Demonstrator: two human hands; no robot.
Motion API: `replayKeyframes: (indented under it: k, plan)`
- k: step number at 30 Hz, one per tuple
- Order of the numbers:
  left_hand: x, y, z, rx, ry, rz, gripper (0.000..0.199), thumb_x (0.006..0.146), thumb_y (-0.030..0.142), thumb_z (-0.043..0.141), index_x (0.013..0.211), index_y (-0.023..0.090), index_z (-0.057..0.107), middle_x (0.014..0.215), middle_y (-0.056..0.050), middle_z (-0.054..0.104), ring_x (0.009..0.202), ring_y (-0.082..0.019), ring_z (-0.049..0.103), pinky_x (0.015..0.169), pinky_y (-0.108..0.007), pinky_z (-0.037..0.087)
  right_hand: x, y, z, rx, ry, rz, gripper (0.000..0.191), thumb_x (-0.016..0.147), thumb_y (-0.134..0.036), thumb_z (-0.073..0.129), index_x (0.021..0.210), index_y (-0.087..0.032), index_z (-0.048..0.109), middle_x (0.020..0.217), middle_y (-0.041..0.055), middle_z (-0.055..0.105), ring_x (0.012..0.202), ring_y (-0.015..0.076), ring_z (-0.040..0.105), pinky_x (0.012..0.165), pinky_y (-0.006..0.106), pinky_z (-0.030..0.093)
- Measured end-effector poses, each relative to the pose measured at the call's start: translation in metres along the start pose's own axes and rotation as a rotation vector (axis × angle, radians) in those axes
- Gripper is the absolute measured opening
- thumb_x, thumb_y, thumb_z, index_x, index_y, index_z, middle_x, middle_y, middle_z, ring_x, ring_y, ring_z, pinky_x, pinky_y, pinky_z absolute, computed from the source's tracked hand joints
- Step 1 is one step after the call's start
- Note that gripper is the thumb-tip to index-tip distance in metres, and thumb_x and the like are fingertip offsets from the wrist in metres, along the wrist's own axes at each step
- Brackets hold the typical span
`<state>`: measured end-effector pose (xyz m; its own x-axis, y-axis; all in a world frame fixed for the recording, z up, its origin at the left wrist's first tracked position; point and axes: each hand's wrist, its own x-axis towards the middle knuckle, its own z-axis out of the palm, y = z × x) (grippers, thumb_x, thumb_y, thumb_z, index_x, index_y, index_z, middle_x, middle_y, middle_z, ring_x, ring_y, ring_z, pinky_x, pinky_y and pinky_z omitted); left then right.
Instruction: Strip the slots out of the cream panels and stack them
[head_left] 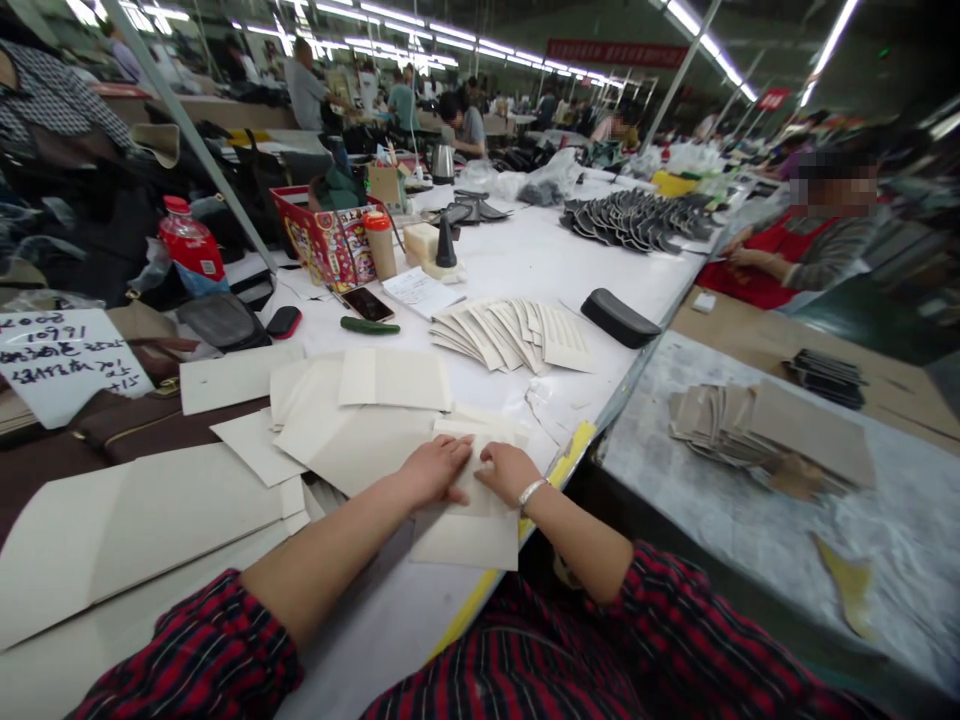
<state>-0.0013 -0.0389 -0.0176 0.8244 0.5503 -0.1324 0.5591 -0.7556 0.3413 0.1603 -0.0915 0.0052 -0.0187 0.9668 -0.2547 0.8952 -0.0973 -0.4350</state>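
A cream panel (466, 540) lies at the table's near edge, with a smaller cream piece on top of it. My left hand (437, 470) rests on the smaller piece, its fingers stretched out and pointing right. Close beside it, my right hand (508, 473) has bent fingers touching the same piece; what lies under its fingertips is too small to make out. Overlapping cream sheets (360, 440) spread to the left of my hands. Larger cream panels (150, 510) lie at the far left. Beyond my hands is a fanned row of cream pieces (510, 335).
Past the sheets are a green cucumber (369, 326), a phone (367, 304), a black case (619, 317) and a red patterned box (322, 240). On the right, a side table (750, 530) holds stacked brown pieces (772, 430). A person in red (795, 250) sits beyond it.
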Motion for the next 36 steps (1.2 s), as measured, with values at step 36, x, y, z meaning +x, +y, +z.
replayKeyframes:
  k: [36]
  plan:
    - [0.021,0.001,-0.009,-0.151,0.188,-0.28,0.024,0.073,0.015,0.046,0.094,0.02,0.055,0.098,-0.005,0.051,0.092,-0.016,0.05,0.086,-0.027,0.038,-0.072,0.239,0.031,0.021,0.233,0.64,0.029,0.073,-0.042,0.044,0.09,-0.019,0.052,0.097,0.0135,0.056,0.088,0.0242,0.055,0.071,0.033,0.04]
